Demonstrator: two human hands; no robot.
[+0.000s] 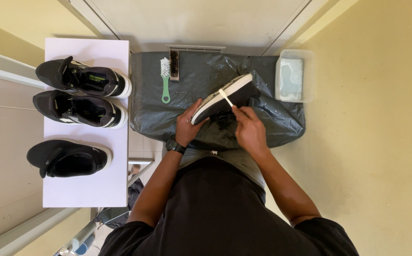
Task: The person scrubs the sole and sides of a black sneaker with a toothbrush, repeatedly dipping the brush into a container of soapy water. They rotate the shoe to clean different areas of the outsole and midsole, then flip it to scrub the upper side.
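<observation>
My left hand (187, 127) grips a black shoe with a white sole (229, 94), holding it on its side above a dark plastic sheet (282, 121). My right hand (247, 129) pinches a small white brush (225, 97), whose head rests against the shoe's sole edge. A black watch sits on my left wrist.
Three black shoes (83, 78) (79, 108) (67, 157) lie on a white board (85, 189) at the left. A green-handled brush (165, 78) and a dark-bristled wooden brush (174, 64) lie on the sheet's far left. A clear tub of pale liquid (292, 76) stands at the far right.
</observation>
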